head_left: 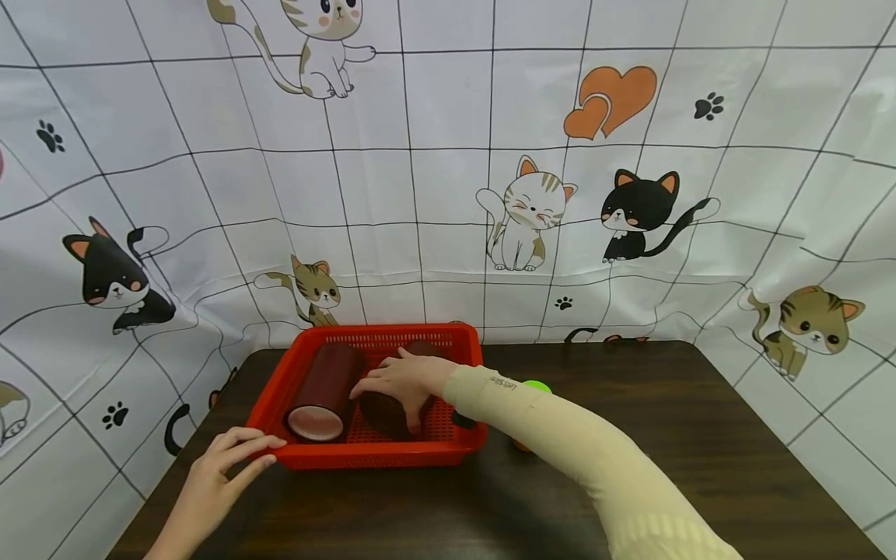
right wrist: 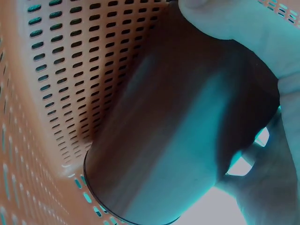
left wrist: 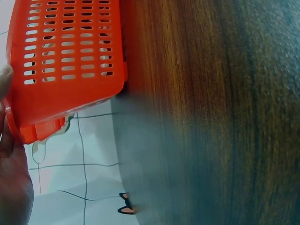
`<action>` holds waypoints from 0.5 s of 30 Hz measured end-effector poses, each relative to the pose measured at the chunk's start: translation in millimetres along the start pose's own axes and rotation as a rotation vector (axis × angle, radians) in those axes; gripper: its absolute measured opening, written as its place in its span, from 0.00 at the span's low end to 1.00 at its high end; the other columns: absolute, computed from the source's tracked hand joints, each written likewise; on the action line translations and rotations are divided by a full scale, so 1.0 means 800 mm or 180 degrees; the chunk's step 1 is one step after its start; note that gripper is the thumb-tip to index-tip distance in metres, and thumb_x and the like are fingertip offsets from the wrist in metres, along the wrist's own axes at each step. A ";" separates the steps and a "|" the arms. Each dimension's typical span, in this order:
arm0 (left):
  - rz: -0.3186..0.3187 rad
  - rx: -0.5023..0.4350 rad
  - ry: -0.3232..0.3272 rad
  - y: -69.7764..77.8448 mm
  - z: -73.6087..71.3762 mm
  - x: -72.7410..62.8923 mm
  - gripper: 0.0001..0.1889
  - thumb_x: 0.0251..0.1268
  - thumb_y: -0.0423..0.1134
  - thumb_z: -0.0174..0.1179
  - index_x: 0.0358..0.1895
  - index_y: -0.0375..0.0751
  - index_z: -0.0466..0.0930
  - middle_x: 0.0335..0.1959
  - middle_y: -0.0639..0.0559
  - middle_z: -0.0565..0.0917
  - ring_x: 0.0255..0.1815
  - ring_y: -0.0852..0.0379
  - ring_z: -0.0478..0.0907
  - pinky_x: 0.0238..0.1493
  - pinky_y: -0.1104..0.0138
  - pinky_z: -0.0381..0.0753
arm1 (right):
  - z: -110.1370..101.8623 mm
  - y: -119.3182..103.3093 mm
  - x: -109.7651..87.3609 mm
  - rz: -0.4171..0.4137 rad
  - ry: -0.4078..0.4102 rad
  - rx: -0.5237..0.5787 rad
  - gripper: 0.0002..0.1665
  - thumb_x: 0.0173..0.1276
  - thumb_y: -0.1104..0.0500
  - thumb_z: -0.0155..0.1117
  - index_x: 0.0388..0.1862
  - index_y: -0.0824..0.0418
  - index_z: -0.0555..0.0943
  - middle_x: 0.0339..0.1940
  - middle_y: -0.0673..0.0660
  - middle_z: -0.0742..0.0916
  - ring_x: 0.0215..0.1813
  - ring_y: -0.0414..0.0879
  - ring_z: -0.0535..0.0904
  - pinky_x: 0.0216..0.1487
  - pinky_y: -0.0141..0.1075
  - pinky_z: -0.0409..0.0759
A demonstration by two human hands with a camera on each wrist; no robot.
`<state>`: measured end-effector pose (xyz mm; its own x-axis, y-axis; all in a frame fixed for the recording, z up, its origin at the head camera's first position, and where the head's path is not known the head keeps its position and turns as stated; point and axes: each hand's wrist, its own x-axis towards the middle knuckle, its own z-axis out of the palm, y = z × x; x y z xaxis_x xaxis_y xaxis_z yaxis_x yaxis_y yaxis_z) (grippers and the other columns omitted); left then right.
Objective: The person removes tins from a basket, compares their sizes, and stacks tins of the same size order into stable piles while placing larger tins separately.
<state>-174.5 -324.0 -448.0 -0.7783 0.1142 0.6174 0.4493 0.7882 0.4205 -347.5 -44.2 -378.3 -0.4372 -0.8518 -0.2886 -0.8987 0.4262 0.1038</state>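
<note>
Red and slotted, the basket (head_left: 371,455) was pinched at its near left corner by the left grip (head_left: 220,470), fingertips over the rim and thumb against the outer side. Inside, at left, lay a maroon cylinder (head_left: 329,381), its pale end facing near. Just right of it, the right grip (head_left: 406,381) was clamped on a dark brown cylinder (head_left: 381,416), though whether that was raised off the basket floor could not be told. Handling this second cylinder seemed the step in hand, with the left side steadying the basket; the next move probably called for a firm hold on the smooth curve and care around the neighbouring cylinder.

Under the basket, the dark wood-grained bench (head_left: 665,435) widened towards the right, where a green-topped item (head_left: 537,386) was partly hidden behind a cream sleeve (head_left: 581,443). Around the far side hung a white gridded sheet (head_left: 448,194), printed with a black-and-white cat (head_left: 115,276) at left, orange hearts (head_left: 623,97) right of centre and a brown striped cat (head_left: 815,323) farther right.
</note>
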 end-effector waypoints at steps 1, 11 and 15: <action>-0.0002 -0.0002 -0.0001 0.000 0.000 0.000 0.19 0.52 0.30 0.72 0.44 0.60 0.88 0.42 0.66 0.78 0.43 0.76 0.64 0.40 0.77 0.62 | -0.001 0.000 -0.001 0.0021 0.0018 0.0025 0.64 0.44 0.43 0.83 0.76 0.33 0.55 0.78 0.41 0.65 0.77 0.48 0.60 0.77 0.61 0.53; 0.0041 -0.0015 0.0033 0.000 0.000 0.001 0.20 0.51 0.29 0.72 0.44 0.60 0.88 0.41 0.66 0.78 0.43 0.76 0.64 0.40 0.77 0.62 | -0.014 0.008 -0.010 -0.0029 0.0282 0.0455 0.61 0.45 0.43 0.83 0.74 0.45 0.57 0.73 0.47 0.69 0.77 0.46 0.62 0.76 0.61 0.56; 0.0045 -0.0015 0.0042 0.000 0.001 0.000 0.20 0.51 0.29 0.72 0.44 0.60 0.88 0.42 0.66 0.78 0.43 0.75 0.64 0.40 0.77 0.62 | -0.012 0.013 -0.009 -0.0052 0.0306 0.0552 0.64 0.46 0.45 0.83 0.78 0.46 0.55 0.74 0.47 0.69 0.77 0.45 0.64 0.76 0.59 0.58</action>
<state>-174.4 -323.7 -448.5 -0.7659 0.1172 0.6322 0.4623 0.7837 0.4148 -353.9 -36.2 -366.0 -0.4314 -0.8807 -0.1958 -0.8899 0.4510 -0.0681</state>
